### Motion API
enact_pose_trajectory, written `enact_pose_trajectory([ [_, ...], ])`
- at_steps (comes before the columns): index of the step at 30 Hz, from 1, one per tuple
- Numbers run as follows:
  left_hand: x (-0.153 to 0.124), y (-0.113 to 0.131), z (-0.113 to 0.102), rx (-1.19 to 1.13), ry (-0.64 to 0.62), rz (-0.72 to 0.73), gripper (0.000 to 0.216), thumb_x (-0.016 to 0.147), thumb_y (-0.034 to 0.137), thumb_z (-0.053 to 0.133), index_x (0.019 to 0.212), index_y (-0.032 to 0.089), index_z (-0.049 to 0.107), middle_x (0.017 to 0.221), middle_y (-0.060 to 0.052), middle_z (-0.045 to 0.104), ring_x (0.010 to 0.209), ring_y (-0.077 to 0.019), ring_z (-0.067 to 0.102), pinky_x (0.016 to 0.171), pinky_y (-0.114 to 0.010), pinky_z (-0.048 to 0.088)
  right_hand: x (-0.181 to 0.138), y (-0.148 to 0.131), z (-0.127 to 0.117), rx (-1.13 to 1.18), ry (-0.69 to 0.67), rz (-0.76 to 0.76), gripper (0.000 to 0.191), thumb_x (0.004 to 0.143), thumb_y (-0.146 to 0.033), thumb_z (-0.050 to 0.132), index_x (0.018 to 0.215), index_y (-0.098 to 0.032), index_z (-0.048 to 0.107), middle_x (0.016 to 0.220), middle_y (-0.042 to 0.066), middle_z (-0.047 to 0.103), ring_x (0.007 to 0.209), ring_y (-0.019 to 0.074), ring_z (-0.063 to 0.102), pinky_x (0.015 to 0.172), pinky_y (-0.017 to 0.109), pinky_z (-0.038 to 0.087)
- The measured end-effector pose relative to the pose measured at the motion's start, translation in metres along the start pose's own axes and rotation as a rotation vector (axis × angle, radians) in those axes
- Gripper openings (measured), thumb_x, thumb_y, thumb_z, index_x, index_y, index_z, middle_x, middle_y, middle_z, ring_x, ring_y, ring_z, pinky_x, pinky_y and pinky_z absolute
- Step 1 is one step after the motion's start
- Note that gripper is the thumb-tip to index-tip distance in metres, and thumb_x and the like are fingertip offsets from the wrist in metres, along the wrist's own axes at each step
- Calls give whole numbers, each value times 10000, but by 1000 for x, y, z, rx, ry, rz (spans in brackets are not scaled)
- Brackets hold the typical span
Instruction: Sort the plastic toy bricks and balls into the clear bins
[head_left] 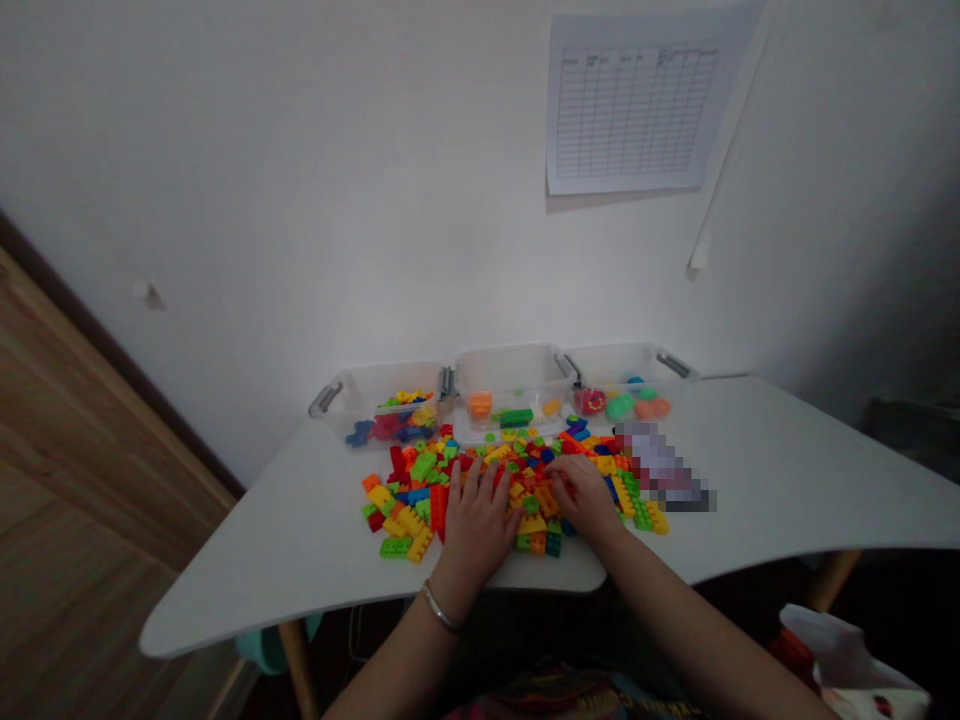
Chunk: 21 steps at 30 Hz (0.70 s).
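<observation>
A heap of coloured plastic building bricks [420, 495] in red, yellow, green, orange and blue lies on the white table [787, 480]. My left hand [480, 520], with a bracelet on its wrist, rests flat on the bricks with fingers stretched out. My right hand [589, 495] lies on the heap beside it, fingers curled down among the bricks; whether it holds one is hidden.
Three clear plastic bins stand in a row at the wall: the left bin [352, 395] with mixed bricks, the middle bin [510, 372] with a few orange and green pieces, the right bin [637, 365] with rounded pieces. A printed sheet [634, 105] hangs on the wall. A blurred patch [664, 470] lies right of the heap.
</observation>
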<state>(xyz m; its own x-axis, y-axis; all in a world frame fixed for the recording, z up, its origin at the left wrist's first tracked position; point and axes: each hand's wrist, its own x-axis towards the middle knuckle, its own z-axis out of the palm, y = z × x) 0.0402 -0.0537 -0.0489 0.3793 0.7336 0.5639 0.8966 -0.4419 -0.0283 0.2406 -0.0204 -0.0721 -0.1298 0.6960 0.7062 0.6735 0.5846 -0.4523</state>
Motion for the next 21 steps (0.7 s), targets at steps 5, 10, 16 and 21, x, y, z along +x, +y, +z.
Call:
enact_pose_trajectory([
  [5,-13,-3,-2,-3,21,-71,452,881,390,527,1291,210,590,1350,-109,583,1321,-339,444,1152,-603,225,0,4,2,-30,20,16,189,891,-213,453,930,-208,638,935,82,687,923,230,615,851,404,491],
  [10,-19,-8,3,1,54,-134,494,878,390,528,1333,199,546,1400,-126,535,1331,-338,432,1149,-617,208,1,5,5,-61,7,22,194,886,-220,462,968,-206,637,975,83,685,969,241,606,885,426,485],
  [16,-15,-11,7,24,66,-141,502,879,402,533,1335,194,544,1415,-144,515,1330,-342,432,1142,-613,225,8,4,3,-99,-31,41,240,850,-178,491,1031,-212,645,1051,84,679,1019,248,590,933,445,468],
  [21,-14,-15,7,14,33,-154,510,859,443,580,1317,222,563,1415,-121,521,1339,-367,412,1128,-648,225,18,12,-5,-167,-50,124,224,827,-191,533,1010,-197,663,1065,100,675,1030,263,580,925,459,462],
])
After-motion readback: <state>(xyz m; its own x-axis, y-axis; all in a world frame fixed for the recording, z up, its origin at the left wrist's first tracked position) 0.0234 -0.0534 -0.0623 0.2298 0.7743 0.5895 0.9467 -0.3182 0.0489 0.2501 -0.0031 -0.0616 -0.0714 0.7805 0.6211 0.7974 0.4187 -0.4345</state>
